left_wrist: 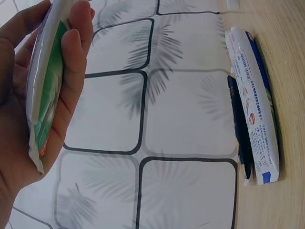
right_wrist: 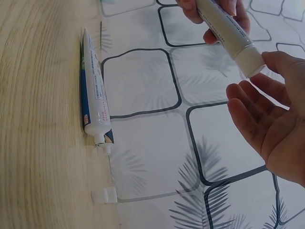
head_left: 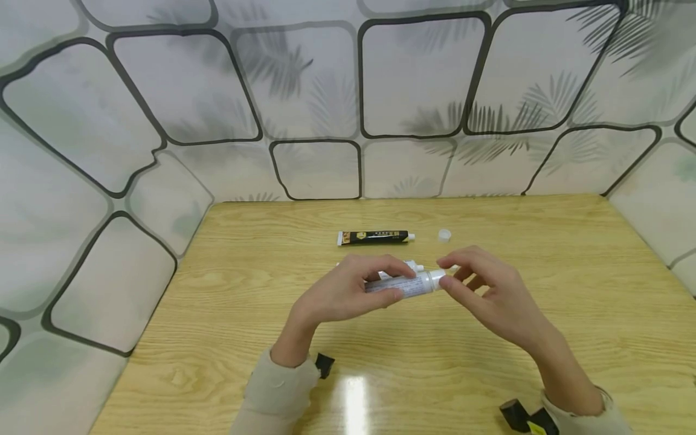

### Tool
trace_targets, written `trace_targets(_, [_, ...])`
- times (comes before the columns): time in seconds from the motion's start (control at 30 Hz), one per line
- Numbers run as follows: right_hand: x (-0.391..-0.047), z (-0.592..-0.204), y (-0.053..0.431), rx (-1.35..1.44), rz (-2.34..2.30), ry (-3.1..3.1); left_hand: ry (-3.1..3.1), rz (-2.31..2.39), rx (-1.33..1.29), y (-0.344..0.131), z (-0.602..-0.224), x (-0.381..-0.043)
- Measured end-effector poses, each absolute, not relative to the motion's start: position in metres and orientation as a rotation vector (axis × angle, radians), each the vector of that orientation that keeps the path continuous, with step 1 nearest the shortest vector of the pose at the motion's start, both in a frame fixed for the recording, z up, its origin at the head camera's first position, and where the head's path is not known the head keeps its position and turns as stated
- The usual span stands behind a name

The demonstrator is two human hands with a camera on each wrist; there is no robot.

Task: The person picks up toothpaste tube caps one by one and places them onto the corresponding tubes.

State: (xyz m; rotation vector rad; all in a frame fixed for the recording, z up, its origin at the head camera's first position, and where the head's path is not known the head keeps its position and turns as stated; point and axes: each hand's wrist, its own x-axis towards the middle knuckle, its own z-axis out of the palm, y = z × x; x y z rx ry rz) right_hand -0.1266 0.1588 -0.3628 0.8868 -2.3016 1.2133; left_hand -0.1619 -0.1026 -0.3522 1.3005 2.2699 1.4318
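The left hand grips a white printed tube, with the thumb on the near side and the fingers on the far side, and keeps it above the tabletop. The tube lies nearly level in the head view, and its white cap points to the right. In the left wrist view, a green area shows along its side, and its flat end is near the palm. The right hand is at the cap; its thumb touches the cap and its forefinger is very near to it, but I cannot tell whether these two pinch it. The other fingers of this hand are bent loosely. A second white tube, with blue and green parts, lies on the tabletop behind the held one, and in the head view it is partly hidden by the left hand and the held tube. Farther back lies a black tube with gold marks, its nozzle turned to the right. A small translucent cap rests near this nozzle, to its right. Behind the tabletop stands a pale wall covering with dark outlines and leaf shadows.
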Motion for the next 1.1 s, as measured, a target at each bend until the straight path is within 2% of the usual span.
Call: trace_targets(1.1, [-0.13, -0.367, 0.16, 0.695, 1.173, -2.403, 2.289, 1.259, 1.41, -0.091, -0.352, -0.156])
